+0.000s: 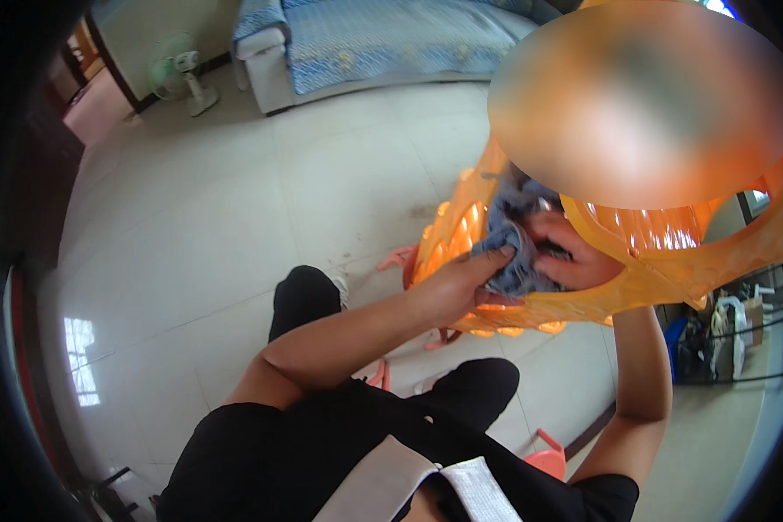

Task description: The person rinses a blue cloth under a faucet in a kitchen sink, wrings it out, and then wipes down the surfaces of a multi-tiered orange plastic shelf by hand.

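Note:
A large orange plastic piece [661, 283] with big rounded openings and a scale-like bumpy side stands in front of me on the right. Bunched up inside one of its openings is a crumpled blue-grey cloth [518, 248]. My left hand [461, 287] reaches in from the left, its thumb pressed on the cloth and its fingers partly hidden. Through the opening from the other side comes my right hand [583, 252], its bent fingers closed on the cloth's right part. The orange frame covers my right wrist. A blurred oval hides the upper part of the piece.
Coral-pink plastic legs [398, 258] show beneath the orange piece, and a pink plastic seat [545, 461] is by my right side. A wire rack with bags [731, 339] stands at the right. Farther off are a blue-covered sofa [391, 43] and a fan [183, 74] on the tiled floor.

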